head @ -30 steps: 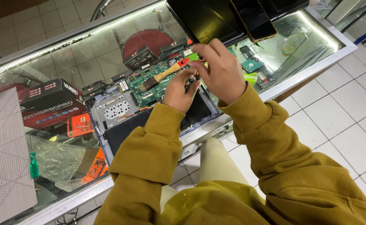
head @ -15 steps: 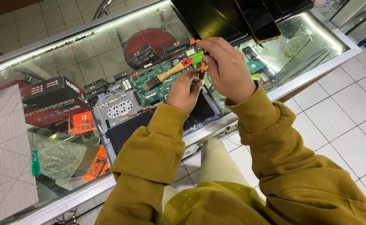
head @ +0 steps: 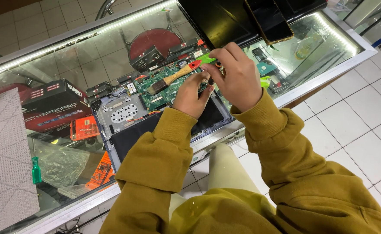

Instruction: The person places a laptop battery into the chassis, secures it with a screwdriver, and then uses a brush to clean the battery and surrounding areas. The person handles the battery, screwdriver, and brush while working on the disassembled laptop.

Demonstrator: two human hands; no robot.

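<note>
We see a glass-topped display bench [head: 69, 56] with a lit strip along its far edge, white floor tiles [head: 355, 130] around it; dark boxes [head: 53, 106] and orange packets [head: 85, 128] lie under the glass; a small green screwdriver [head: 36, 170] rests at the near left. On the bench sits an opened laptop [head: 125, 125], base uncovered, green circuit board [head: 160, 89] exposed, black battery along its near side; a wooden-handled brush [head: 173, 78] lies across the board. Our right hand [head: 238, 80] has its grip pinched around a thin dark tool [head: 210, 80], tip down over the board; our left hand [head: 192, 95] rests just beside it, fingers curled against the tool's lower end.
</note>
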